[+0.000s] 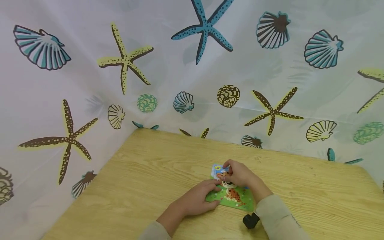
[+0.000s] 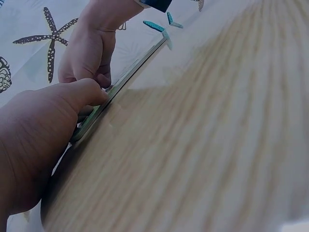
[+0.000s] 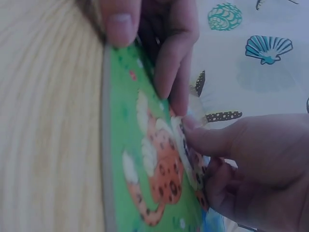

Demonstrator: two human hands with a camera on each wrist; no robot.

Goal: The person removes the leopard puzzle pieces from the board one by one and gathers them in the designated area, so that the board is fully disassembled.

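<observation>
A picture board [image 1: 246, 205] with a spotted orange cub on green grass and blue sky lies flat on the table. My left hand [image 1: 199, 198] rests at its left side, with extended fingers on the picture and the thumb by the near corner. From the far right, my right hand [image 1: 241, 173] pinches the cub's head piece [image 3: 193, 162] between thumb and curled fingers. The head piece is at the top of the cub's body; whether it sits fully flat in the board cannot be told. The left wrist view shows the board [image 2: 140, 63] edge-on under the left thumb.
The wooden table [image 1: 144, 173] has a light grain. Behind it and to the left hangs a white curtain [image 1: 168, 73] printed with starfish and shells. A small black object [image 1: 250, 220] is beside the right sleeve, below the board.
</observation>
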